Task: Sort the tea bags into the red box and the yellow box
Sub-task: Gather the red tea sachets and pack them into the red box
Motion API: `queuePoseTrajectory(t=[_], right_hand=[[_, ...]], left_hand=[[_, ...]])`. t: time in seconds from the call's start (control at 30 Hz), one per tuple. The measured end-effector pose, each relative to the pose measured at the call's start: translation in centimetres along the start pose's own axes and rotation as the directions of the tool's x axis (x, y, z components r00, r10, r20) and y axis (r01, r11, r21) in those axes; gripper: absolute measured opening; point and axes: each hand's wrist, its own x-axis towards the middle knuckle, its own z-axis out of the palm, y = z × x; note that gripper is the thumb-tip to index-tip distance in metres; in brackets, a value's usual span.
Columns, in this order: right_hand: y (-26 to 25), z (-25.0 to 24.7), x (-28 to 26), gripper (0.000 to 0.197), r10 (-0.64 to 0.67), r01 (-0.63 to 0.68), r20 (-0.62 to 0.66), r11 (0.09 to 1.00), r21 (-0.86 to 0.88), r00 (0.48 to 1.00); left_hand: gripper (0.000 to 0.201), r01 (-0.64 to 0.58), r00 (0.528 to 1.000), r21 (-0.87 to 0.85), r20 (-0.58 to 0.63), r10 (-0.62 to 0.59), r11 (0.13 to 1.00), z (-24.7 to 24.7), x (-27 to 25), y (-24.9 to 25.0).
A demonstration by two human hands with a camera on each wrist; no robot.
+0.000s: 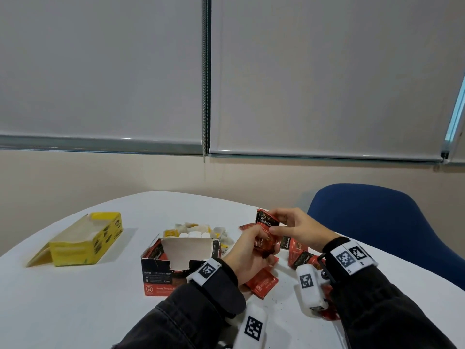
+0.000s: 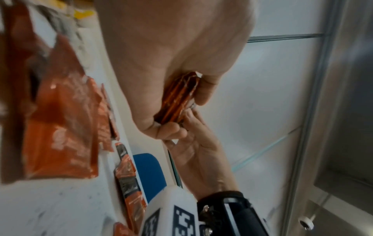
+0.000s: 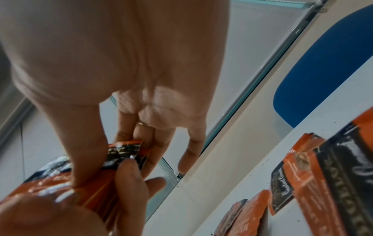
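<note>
Both hands hold a small stack of red tea bags (image 1: 265, 233) above the table, right of the red box (image 1: 161, 270). My left hand (image 1: 247, 250) grips the stack's lower part; the stack's edges (image 2: 177, 102) show between its thumb and fingers. My right hand (image 1: 289, 226) pinches the top bag (image 3: 123, 153) between thumb and fingers. The red box stands open at the centre, torn at the front. Behind it lies a pile of white and yellow tea bags (image 1: 198, 230). The yellow box (image 1: 83, 240) lies open at the left. More red tea bags (image 1: 299, 250) lie loose under my hands.
A blue chair (image 1: 392, 222) stands at the table's right far side. The white table (image 1: 75, 311) has a curved far edge, with a wall and window blinds beyond. Dark crumbs speck the table near the loose red bags (image 1: 261, 283).
</note>
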Motion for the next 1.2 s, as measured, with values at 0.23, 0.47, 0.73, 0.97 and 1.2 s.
queuePoseTrajectory(t=[0.23,0.47,0.73,0.97,1.2], right_hand=[[-0.2,-0.4,0.2,0.046,-0.053,0.063,-0.044,0.962,0.265,0.998],[-1.6,0.2,0.5,0.069,-0.03,0.021,0.025,0.958,0.287,0.999],[-6.3,1.5,1.6,0.013,0.002,0.047,0.178,0.962,-0.271,0.984],[-11.0,5.8,3.8,0.018,-0.129,0.22,0.199,0.804,-0.553,0.972],[-11.8,10.5,5.6,0.02,-0.085,0.245,0.266,0.713,-0.657,0.96]], left_hand=[[0.022,-0.036,0.999,0.303,0.024,0.03,0.952,2.6,-1.1,3.1],[0.06,-0.011,0.998,0.855,-0.02,0.054,0.519,1.0,-6.4,9.5],[0.057,0.129,0.988,0.967,-0.108,0.106,-0.218,-8.3,-10.9,14.6],[0.093,0.228,0.973,0.912,-0.225,0.05,-0.34,-10.8,-11.2,11.7],[0.069,0.193,0.98,0.964,-0.18,0.083,-0.182,-10.6,-11.6,10.9]])
